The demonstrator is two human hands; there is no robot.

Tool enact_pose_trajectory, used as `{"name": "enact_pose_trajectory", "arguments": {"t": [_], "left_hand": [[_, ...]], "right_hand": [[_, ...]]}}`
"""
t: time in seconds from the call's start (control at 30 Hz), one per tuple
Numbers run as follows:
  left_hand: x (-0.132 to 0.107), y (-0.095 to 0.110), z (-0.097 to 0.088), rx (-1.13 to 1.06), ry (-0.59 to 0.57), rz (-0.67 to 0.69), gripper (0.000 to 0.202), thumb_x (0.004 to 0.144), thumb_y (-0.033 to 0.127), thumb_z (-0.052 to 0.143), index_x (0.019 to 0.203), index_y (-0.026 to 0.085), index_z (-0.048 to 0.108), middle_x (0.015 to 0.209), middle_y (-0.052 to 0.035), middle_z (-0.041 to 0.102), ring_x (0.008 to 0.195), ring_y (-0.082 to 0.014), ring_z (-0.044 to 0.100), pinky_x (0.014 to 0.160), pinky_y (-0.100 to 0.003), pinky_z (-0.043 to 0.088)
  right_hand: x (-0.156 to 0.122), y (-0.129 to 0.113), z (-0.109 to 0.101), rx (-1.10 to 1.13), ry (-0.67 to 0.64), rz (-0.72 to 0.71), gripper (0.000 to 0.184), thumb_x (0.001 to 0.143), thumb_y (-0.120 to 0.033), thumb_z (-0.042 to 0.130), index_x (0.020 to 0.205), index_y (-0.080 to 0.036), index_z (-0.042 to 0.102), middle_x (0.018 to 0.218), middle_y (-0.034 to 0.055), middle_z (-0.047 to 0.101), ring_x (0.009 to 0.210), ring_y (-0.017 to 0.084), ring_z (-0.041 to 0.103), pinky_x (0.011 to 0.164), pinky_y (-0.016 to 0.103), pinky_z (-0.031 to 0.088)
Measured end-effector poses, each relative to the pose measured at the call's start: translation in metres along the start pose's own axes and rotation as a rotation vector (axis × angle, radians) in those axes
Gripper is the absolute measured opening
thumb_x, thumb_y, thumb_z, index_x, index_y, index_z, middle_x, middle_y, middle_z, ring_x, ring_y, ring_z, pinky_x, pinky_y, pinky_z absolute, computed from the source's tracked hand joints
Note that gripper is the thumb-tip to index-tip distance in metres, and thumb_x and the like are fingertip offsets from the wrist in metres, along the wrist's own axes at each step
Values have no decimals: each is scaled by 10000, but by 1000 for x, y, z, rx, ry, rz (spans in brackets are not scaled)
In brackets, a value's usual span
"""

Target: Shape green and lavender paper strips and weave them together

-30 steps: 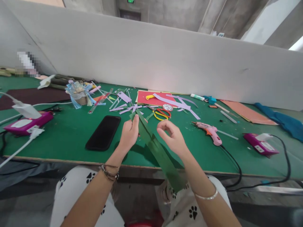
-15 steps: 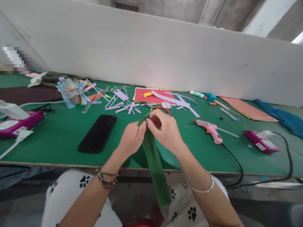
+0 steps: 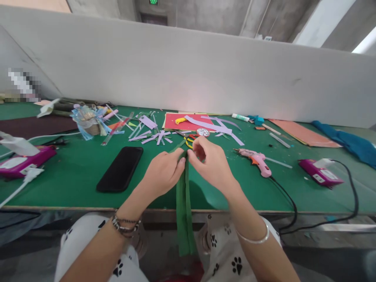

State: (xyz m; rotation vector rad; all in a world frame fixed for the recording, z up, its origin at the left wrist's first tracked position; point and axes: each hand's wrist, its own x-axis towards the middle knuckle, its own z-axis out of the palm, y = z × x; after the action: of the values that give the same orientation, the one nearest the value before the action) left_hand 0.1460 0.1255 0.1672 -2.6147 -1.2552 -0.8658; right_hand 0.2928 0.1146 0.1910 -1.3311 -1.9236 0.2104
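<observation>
Green strip (image 3: 182, 211) dangles past the counter (image 3: 73, 192) edge, its top pinched in the grip of left hand (image 3: 164, 170) and right hand (image 3: 210, 163); uneven tugging could tear it.

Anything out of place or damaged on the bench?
No obvious damage, but lilac paper strips lie scattered haphazardly beyond the smartphone, and the pink glue gun lies on its side on the tabletop, no stand visible. The green strip in the left hand just hangs past the tabletop's edge.
</observation>
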Motion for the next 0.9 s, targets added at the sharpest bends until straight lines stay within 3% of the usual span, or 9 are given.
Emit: {"name": "enact_pose_trajectory", "arguments": {"t": [0.13, 0.27, 0.4, 0.5, 0.67, 0.9], "left_hand": [[9, 1, -8, -144, -39, -14, 276, 852, 252, 231, 788, 177, 489, 614, -23, 538, 557, -180, 503, 555, -281, 372], [17, -1, -8, -514, -43, -52, 244, 832, 242, 295, 783, 176, 525, 707, -9, 566, 638, -136, 517, 608, -234, 407], [21, -4, -3, -809, -36, -226, 202, 758, 243, 405, 823, 169, 581, 717, 9, 585, 625, -122, 512, 550, -207, 405], [20, -4, 1, -867, -12, -319, 190, 733, 298, 489, 801, 164, 605, 706, 11, 597, 582, -108, 495, 498, -190, 377], [17, -5, 6, -941, 55, -402, 236, 729, 366, 533, 678, 150, 614, 594, 25, 566, 459, -68, 393, 406, -178, 298], [16, -6, 12, -1019, 177, -402, 170, 711, 290, 565, 620, 151, 603, 601, 22, 598, 517, -77, 462, 466, -175, 346]], "right_hand": [[0, -2, -6, 74, 3, 23, 135, 747, -228, 453, 623, -183, 425, 558, -45, 449, 508, 74, 396, 502, 213, 298], [3, 4, -11, 353, -68, 95, 147, 760, -208, 432, 617, -178, 448, 528, -54, 411, 476, 62, 363, 465, 199, 298], [7, 11, -11, 543, -172, 134, 145, 768, -218, 454, 632, -170, 469, 527, -55, 438, 469, 53, 392, 463, 190, 322], [8, 14, -9, 628, -251, 121, 162, 778, -251, 476, 641, -165, 486, 520, -59, 440, 466, 49, 405, 469, 188, 339], [10, 15, -3, 641, -274, 131, 163, 784, -255, 490, 650, -163, 494, 515, -65, 439, 462, 46, 411, 470, 189, 347], [8, 10, 5, 634, -235, 118, 167, 789, -233, 465, 634, -171, 450, 492, -76, 424, 446, 44, 400, 457, 187, 329]]}}
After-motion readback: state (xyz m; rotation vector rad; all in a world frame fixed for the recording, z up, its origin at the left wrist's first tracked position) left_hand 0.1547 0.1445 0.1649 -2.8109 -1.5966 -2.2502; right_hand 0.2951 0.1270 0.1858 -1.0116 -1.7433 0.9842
